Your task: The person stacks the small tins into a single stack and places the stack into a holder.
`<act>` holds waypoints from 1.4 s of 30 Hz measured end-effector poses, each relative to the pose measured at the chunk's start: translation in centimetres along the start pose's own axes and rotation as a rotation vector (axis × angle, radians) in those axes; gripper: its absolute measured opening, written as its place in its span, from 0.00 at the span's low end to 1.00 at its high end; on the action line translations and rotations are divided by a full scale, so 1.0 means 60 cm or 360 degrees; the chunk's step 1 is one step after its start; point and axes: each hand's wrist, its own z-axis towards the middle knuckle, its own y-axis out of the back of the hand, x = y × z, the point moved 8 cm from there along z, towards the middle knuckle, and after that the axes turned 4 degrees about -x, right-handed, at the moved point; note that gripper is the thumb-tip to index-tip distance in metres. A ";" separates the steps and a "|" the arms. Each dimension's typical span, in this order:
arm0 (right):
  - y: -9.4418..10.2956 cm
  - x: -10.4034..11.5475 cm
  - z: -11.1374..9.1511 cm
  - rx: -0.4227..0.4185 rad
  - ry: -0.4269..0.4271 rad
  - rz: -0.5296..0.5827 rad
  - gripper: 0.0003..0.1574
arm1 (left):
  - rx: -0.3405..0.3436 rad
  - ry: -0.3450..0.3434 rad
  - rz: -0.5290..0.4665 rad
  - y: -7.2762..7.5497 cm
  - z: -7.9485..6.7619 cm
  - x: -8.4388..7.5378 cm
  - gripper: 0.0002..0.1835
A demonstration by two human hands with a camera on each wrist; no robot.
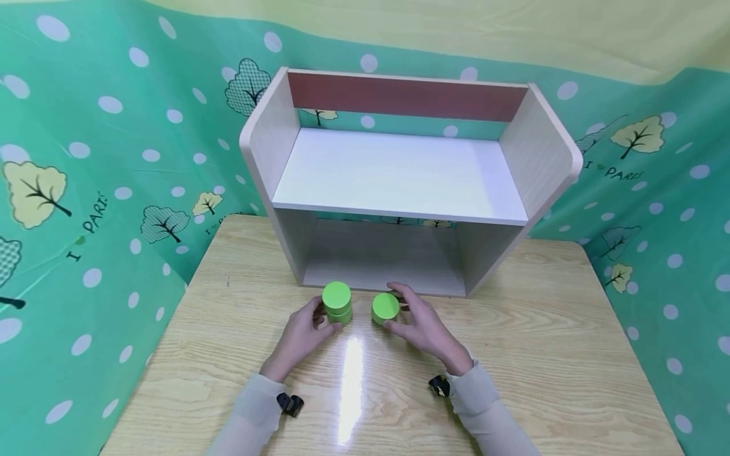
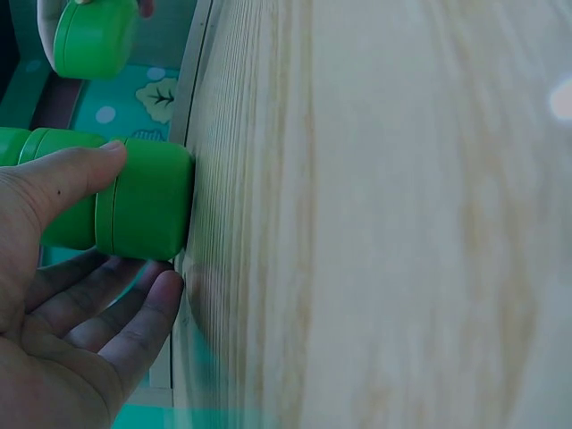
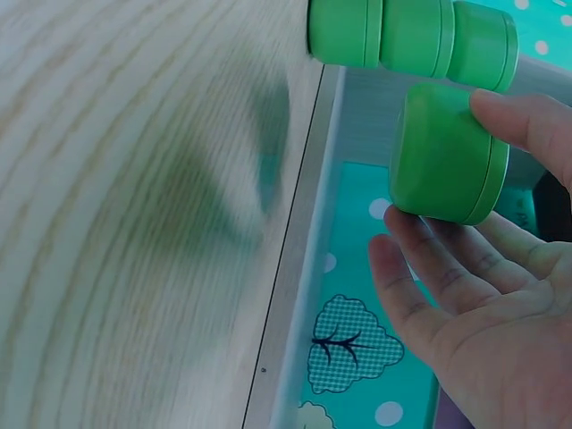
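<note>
In front of the shelf, a stack of three round green lidded jars (image 1: 337, 297) stands upright on the table. My left hand (image 1: 302, 331) holds the stack low down, thumb on the near side and fingers around the far side. The left wrist view has the thumb near the seam of the bottom jar (image 2: 152, 201). A little to the right, my right hand (image 1: 424, 325) grips a single matching green jar (image 1: 385, 307) between thumb and fingers. In the right wrist view this jar (image 3: 442, 156) hangs clear of the tabletop, beside the stack (image 3: 416, 37).
A two-tier pale wooden shelf unit (image 1: 399, 174) with a reddish back rail stands at the back of the table, just beyond the jars. The wood-grain table (image 1: 228, 335) spreads to both sides. A green dotted curtain (image 1: 114, 158) hangs behind and at the sides.
</note>
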 end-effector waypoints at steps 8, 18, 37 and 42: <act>0.004 0.008 0.000 -0.0005 0.0020 -0.0012 0.48 | -0.0001 0.0006 0.0000 0.000 0.000 0.000 0.36; 0.013 0.025 0.001 -0.0029 0.0057 -0.0022 0.48 | 0.0005 -0.0003 0.0001 0.000 -0.001 0.001 0.35; 0.030 0.062 0.011 -0.0062 0.0164 0.0015 0.47 | 0.0021 0.0004 0.0012 -0.001 -0.002 0.002 0.34; 0.031 0.068 0.014 -0.0063 0.0163 -0.0001 0.48 | 0.0024 -0.0008 0.0003 -0.001 -0.001 0.001 0.34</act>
